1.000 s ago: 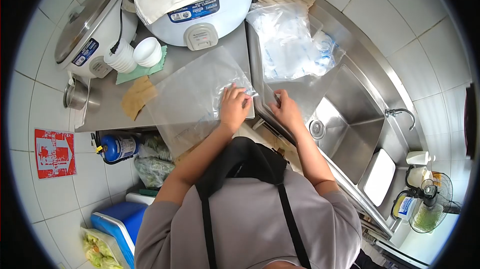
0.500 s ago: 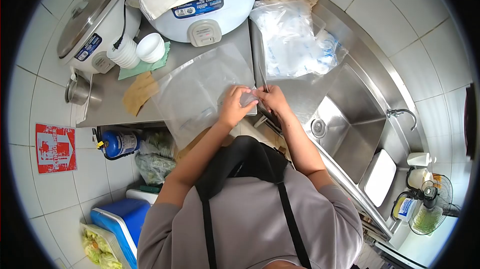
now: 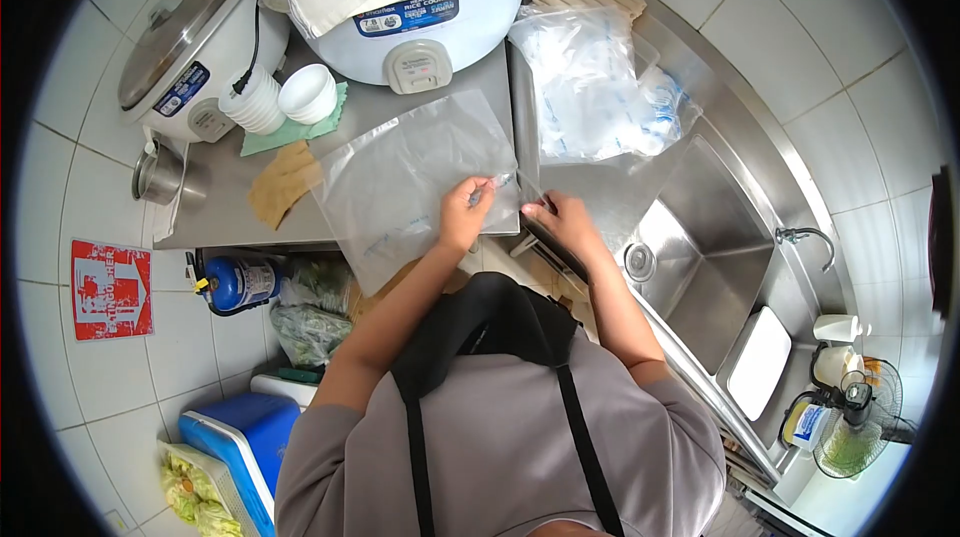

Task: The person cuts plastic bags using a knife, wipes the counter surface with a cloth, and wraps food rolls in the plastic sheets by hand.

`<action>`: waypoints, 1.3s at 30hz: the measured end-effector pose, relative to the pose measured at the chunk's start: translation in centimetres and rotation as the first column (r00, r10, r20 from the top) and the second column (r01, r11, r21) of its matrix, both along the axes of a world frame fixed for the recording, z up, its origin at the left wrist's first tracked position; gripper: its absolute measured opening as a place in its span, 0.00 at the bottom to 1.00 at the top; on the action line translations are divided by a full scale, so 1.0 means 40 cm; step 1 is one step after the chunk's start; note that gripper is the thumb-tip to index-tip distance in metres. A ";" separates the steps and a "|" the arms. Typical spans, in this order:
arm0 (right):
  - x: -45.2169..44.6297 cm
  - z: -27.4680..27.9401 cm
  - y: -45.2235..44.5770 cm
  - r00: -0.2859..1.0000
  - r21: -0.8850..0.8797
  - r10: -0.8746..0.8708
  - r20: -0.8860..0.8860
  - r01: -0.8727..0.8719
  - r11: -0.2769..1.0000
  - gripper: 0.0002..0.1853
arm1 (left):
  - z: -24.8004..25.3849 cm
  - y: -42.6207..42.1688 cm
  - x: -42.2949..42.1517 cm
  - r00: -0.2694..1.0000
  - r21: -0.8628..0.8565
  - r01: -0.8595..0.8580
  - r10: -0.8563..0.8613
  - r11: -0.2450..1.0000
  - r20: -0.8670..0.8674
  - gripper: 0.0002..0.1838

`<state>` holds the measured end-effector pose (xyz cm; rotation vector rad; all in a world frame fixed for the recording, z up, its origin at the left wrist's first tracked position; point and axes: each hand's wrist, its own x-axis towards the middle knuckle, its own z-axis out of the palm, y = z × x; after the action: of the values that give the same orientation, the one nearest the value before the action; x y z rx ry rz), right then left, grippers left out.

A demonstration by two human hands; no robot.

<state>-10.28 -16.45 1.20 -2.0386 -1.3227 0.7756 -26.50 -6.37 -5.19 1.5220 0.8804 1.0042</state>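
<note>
A worker's hands part over a bench: the right hand, close against the left half a second ago, has drawn away past the bench's right edge, toward the sink, fingers curled; whether they pinch film cannot be told. The left hand, fingertips nearly together, appears to grip a clear plastic bag overhanging the bench's front edge, leaving it seemingly in that hand's charge.

Grey shirt, black apron
Short, loose sleeves at lower left and lower right; two narrow black straps down to the bottom edge
</note>
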 end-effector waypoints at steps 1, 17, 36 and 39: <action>-0.002 0.027 -0.012 0.997 -0.044 0.039 0.063 -0.036 0.998 0.29 | 0.016 -0.004 -0.003 1.000 -0.016 0.014 -0.014 1.000 -0.023 0.08; -0.071 0.026 0.052 0.938 -0.179 0.133 0.319 -0.078 0.981 0.22 | 0.019 0.000 0.053 0.657 0.521 0.223 0.267 0.824 -0.705 0.36; -0.009 -0.058 0.220 0.900 0.145 0.077 0.428 -0.153 0.978 0.24 | 0.042 -0.007 0.047 0.597 0.475 0.302 0.224 0.827 -0.770 0.40; 0.033 -0.075 0.317 0.898 0.192 0.094 0.429 -0.192 0.962 0.25 | 0.036 -0.008 0.045 0.658 0.486 0.289 0.197 0.825 -0.726 0.41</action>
<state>-8.96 -3.78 -1.81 -1.9987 -1.7275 0.2265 -24.70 -6.69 -3.76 2.5853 1.1502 0.5643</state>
